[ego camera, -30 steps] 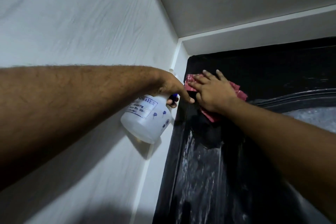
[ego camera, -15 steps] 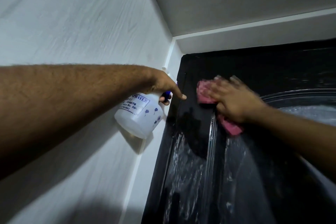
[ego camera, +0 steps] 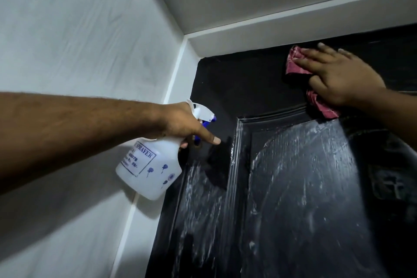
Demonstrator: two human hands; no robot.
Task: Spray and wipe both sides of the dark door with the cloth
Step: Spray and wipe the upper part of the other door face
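Overhead, flat right fingers (ego camera: 316, 57) press cloth (ego camera: 295, 67) on streaky door (ego camera: 304, 187); left fingers (ego camera: 207, 136) grip sprayer (ego camera: 153, 171).

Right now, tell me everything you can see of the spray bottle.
The spray bottle is translucent white plastic with a white spray head, blue trigger and nozzle tip, a boxed label reading SPRAYER and small blue flower prints. The left hand grips its neck, index finger stretched toward the dark door. It hangs tilted, base toward the white wall, nozzle facing the door.
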